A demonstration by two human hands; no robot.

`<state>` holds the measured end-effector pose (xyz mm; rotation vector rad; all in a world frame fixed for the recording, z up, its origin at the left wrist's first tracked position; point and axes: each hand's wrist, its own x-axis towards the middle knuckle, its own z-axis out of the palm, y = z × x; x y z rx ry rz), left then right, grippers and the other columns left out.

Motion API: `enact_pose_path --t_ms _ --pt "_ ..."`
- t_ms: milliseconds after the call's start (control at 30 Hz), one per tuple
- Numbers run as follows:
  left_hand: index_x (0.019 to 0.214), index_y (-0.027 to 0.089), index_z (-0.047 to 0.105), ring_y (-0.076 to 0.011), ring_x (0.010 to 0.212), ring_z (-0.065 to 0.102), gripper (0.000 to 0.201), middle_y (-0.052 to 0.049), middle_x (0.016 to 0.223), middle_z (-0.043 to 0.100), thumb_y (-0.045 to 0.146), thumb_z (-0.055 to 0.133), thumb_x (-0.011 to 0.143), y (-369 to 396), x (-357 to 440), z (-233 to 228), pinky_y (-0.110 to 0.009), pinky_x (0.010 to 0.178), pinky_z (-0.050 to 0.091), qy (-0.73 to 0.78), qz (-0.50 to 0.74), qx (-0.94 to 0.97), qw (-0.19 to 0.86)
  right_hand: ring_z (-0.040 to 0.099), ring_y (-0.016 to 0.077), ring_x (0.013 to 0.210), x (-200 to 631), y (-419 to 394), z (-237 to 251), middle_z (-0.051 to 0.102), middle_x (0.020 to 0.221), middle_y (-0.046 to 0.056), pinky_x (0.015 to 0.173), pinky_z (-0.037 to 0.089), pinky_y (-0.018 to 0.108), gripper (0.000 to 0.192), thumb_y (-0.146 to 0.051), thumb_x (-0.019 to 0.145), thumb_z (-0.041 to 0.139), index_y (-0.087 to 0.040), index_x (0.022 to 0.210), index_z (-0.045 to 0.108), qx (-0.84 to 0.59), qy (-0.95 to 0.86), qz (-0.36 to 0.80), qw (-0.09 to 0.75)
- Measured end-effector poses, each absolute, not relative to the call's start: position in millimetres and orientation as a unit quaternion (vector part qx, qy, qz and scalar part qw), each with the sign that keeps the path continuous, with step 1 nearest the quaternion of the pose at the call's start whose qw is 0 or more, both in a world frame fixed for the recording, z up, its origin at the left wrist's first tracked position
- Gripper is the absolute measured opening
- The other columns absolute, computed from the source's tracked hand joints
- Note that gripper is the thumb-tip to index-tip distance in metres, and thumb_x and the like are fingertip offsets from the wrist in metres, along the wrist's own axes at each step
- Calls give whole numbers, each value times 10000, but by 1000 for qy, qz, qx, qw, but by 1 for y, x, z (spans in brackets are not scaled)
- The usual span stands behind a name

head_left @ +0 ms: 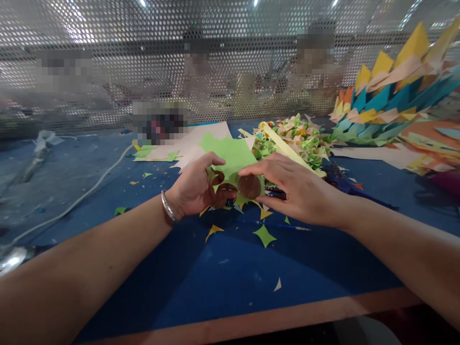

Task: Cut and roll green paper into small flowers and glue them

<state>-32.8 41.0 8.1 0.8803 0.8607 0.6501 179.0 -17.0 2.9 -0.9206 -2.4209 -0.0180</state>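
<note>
A light green sheet of paper (233, 153) with scalloped, cut-out edges is raised above the blue table between my hands. My left hand (196, 187), with a silver bangle at the wrist, pinches its left side, thumb on top and fingers curled beneath. Closed on the sheet's near right part is my right hand (287, 184), beside a round brown disc (249, 187) against the paper. Something dark and thin shows under the right palm, too hidden to name. Below lie a green four-pointed scrap (265, 235) and a yellow scrap (214, 231).
Behind my right hand is a heap of green and cream paper scraps (298, 139) with a pale yellow strip. Layered pointed paper work (391, 96) stands at right. A white cable (86, 194) crosses the left side. Perforated metal (237, 57) closes the back; people show beyond it.
</note>
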Motion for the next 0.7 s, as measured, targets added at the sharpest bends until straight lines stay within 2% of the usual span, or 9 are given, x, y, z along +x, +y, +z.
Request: enact_pose_path --t_ms 133,233,333,467,700 --pt "709 183 624 -161 513 607 353 -22 627 594 524 662 794 37 -34 9 -256 473 473 347 325 406 780 601 284 1039 180 -18 6 683 1146 117 878 492 428 404 -202 908 598 -174 1308 552 -347 -898 -12 270" --pt "590 195 535 -147 583 613 439 -4 625 595 539 783 702 29 -34 10 -242 553 502 293 340 447 774 599 288 1048 181 -19 7 685 1135 118 895 488 439 392 -204 911 593 -174 1300 556 -347 -896 -23 277" --pt "534 191 439 -140 645 622 500 7 664 610 383 899 565 21 -31 9 -233 591 502 269 340 475 766 597 285 1047 181 -20 7 689 1127 117 895 489 436 376 -200 916 591 -170 1288 555 -344 -897 -27 276" --pt "531 200 296 -76 543 531 571 86 523 433 70 852 523 15 -25 7 -190 552 436 329 359 465 739 582 290 1086 181 -20 6 679 1188 125 918 482 443 392 -173 912 577 -158 1303 541 -344 -901 -26 264" --pt "636 226 280 -66 512 509 565 103 533 400 42 813 595 18 -23 3 -200 495 336 395 372 447 711 597 288 1087 180 -19 4 688 1178 117 925 478 449 378 -204 927 560 -188 1304 551 -344 -900 -21 268"
